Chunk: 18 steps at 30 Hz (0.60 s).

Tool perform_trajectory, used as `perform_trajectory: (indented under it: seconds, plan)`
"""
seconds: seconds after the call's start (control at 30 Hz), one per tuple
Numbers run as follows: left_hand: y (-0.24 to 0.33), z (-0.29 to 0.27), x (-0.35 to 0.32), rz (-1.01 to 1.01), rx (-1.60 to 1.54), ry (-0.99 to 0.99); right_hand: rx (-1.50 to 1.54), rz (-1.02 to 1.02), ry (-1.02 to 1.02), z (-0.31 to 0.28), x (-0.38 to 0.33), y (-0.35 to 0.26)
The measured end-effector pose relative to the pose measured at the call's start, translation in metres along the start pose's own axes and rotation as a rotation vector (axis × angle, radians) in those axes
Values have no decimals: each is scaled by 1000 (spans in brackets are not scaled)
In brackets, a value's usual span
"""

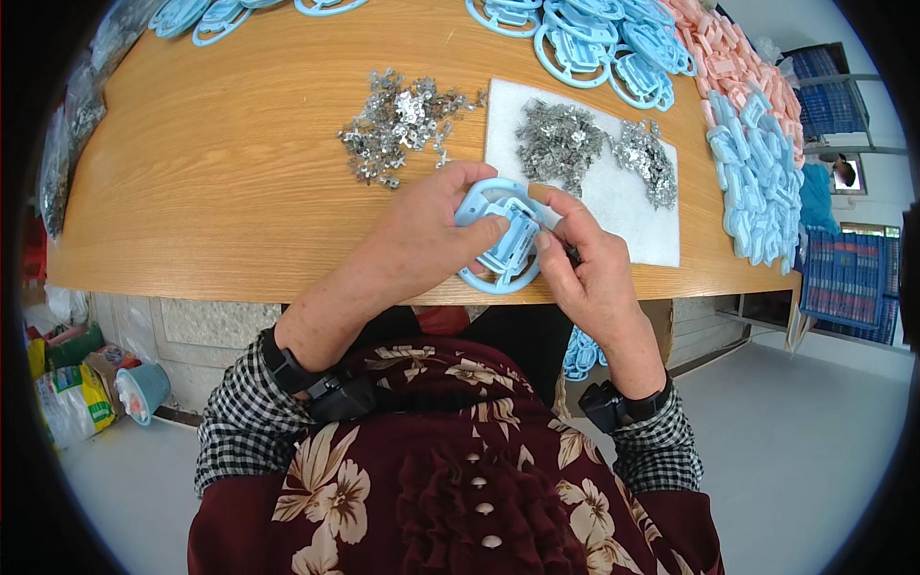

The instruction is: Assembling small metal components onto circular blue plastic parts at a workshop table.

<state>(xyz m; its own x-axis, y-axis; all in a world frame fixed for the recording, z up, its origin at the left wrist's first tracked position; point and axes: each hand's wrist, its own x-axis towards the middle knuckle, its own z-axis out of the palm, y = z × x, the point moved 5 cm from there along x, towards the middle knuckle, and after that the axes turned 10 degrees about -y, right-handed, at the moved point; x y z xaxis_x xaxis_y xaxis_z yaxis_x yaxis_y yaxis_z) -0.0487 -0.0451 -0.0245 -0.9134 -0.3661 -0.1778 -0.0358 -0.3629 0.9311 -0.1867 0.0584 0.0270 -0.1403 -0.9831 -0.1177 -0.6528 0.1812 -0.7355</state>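
Holds round blue frame [518, 241] in left hand [439, 228]; touches it with right hand [596, 273], cannot tell if gripping.

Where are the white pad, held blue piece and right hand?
White pad [634, 224], head view: bare lower area.
Held blue piece [519, 241], head view: inner frame.
Right hand [601, 276], head view: its back.

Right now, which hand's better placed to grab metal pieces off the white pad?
Right hand, likely: it's nearer the white pad, while the left hand has the firmer-looking hold on the blue frame.
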Motion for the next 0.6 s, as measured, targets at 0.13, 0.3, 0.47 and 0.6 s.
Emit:
perform_trajectory:
  seconds: [0.13, 0.3, 0.47, 0.6]
  plan:
    - [0, 0, 0, -13, 20, 8, -32, -17, 113, -2, 1, 5]
    - [-2, -2, 0, -7, 41, 14, -391, -54, 52, -5, -2, -4]
    - [-1, -1, 0, -7, 36, 7, -551, -101, 51, -6, -9, -7]
    - [0, -1, 0, -15, 31, 7, -629, -88, 40, -3, -10, -9]
